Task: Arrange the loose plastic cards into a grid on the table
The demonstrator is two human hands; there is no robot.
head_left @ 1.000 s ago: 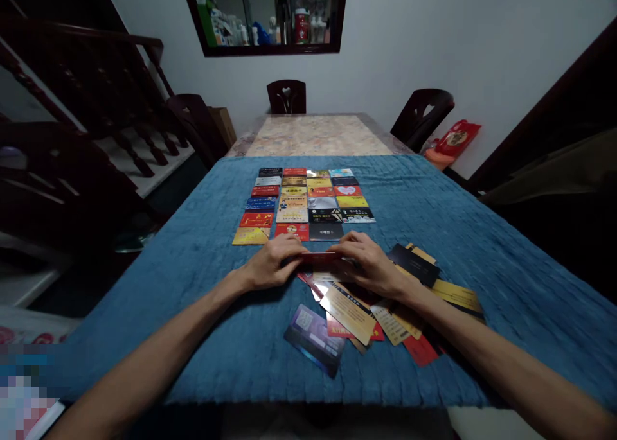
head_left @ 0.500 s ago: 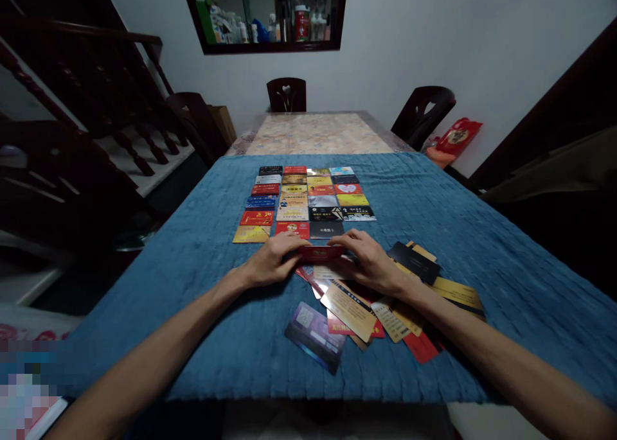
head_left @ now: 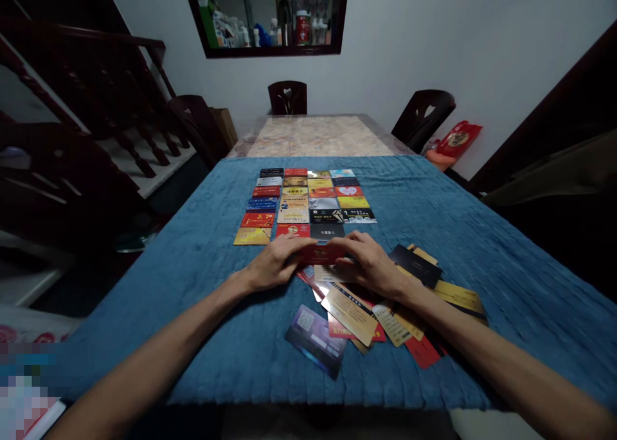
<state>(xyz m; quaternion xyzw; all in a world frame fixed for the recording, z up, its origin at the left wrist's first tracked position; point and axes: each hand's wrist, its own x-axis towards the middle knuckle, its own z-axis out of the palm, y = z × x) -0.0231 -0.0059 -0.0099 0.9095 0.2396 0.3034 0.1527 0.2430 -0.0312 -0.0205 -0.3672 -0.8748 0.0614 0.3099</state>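
Between my two hands a red card (head_left: 322,254) is held raised above the cloth, its face tilted toward me. My left hand (head_left: 276,260) pinches its left end, and my right hand (head_left: 369,262) grips its right end. Just beyond them, cards lie in neat rows and columns, with a black card (head_left: 327,232) and a red card with a gold emblem (head_left: 293,230) in the nearest row. Below and under my right hand spreads a loose pile of overlapping cards, among them a gold card (head_left: 351,313). A purple card with a QR code (head_left: 317,339) lies nearest me.
A quilted blue cloth (head_left: 193,279) covers the near part of the table; the bare patterned tabletop (head_left: 318,135) shows at the far end. Dark wooden chairs (head_left: 288,97) stand around it. A stair railing (head_left: 120,93) is on the left, a red bag (head_left: 456,141) on the right.
The red card has tilted so more of its face shows, with both hands still on it. The view has shifted slightly; the laid-out cards and the pile stay put.
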